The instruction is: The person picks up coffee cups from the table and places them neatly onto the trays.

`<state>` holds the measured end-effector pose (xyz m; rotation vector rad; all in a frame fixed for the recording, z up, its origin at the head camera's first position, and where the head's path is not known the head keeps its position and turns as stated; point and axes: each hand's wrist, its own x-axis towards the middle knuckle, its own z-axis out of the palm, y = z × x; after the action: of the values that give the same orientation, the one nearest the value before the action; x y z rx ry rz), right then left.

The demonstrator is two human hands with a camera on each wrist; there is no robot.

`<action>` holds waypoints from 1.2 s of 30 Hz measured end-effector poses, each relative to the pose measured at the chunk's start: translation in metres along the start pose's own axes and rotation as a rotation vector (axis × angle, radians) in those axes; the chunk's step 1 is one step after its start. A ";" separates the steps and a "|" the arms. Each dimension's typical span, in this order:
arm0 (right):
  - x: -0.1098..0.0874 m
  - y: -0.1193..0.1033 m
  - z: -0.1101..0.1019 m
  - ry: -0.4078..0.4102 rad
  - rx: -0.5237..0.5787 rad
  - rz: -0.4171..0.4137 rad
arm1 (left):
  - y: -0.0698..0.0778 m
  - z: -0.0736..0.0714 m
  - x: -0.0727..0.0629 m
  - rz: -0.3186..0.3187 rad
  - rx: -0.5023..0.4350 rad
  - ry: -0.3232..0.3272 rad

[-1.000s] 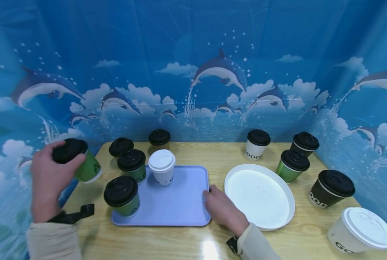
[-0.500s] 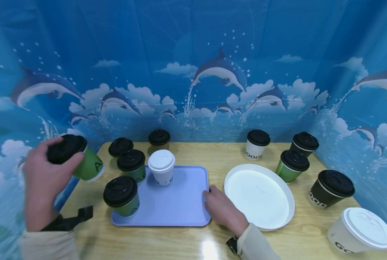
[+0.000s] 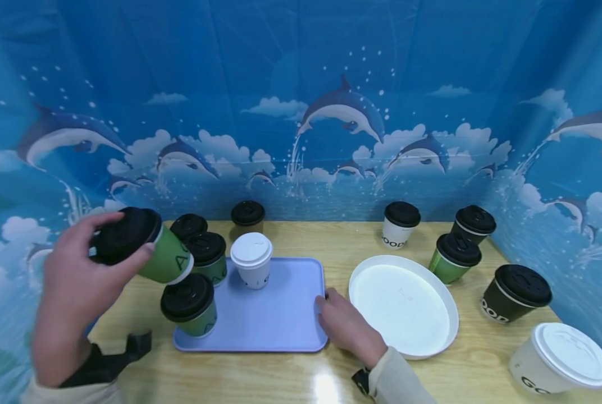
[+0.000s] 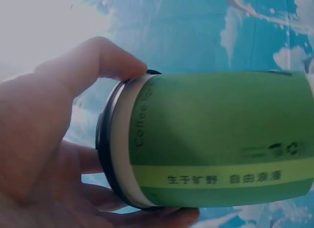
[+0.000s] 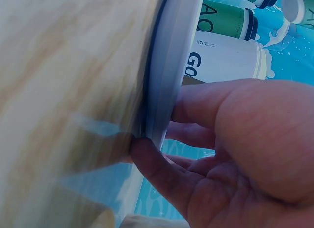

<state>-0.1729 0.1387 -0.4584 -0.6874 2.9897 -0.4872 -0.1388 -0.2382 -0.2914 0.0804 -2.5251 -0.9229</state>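
My left hand (image 3: 81,275) grips a green paper coffee cup (image 3: 167,258) round its black lid, holding it tilted in the air, base toward the tray. In the left wrist view the thumb and fingers sit at the lid end of the cup (image 4: 221,125). With thumb and fingers my right hand (image 3: 349,325) pinches the right rim of the lilac tray (image 3: 276,320); the right wrist view shows this hand (image 5: 211,149) at the tray edge (image 5: 169,66). On the tray's left side stand a white cup (image 3: 252,266), a front green cup (image 3: 197,320) and a rear green cup (image 3: 215,269).
A round white tray (image 3: 404,306) lies to the right. Beyond it stand a green cup (image 3: 450,264), a black cup (image 3: 508,297) and a large white tub (image 3: 559,359). More lidded cups line the back, before a dolphin-print curtain (image 3: 301,112).
My left hand first drifts slightly left, then carries the green cup right toward the tray, tilting it further. My right hand stays at the tray rim.
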 end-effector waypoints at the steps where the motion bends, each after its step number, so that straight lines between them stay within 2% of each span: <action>1: 0.000 0.000 0.000 0.001 0.002 0.000 | 0.003 0.001 -0.002 0.012 0.004 -0.016; 11: 0.000 -0.001 -0.001 0.002 -0.004 -0.005 | 0.029 0.016 -0.010 0.104 0.059 -0.203; 20: -0.001 -0.001 -0.001 0.009 -0.006 -0.009 | 0.040 0.030 -0.010 0.179 0.063 -0.367; 25: -0.001 -0.001 0.000 0.011 -0.007 -0.012 | 0.045 0.037 -0.010 0.219 0.065 -0.426; 30: -0.001 0.000 0.001 0.016 -0.018 -0.018 | 0.047 0.043 -0.010 0.228 0.073 -0.482; 36: -0.001 -0.001 0.001 0.013 -0.016 -0.011 | 0.048 0.048 -0.009 0.202 0.055 -0.541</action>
<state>-0.1719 0.1381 -0.4586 -0.7046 3.0066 -0.4701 -0.1470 -0.1709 -0.2971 -0.4591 -2.9736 -0.8817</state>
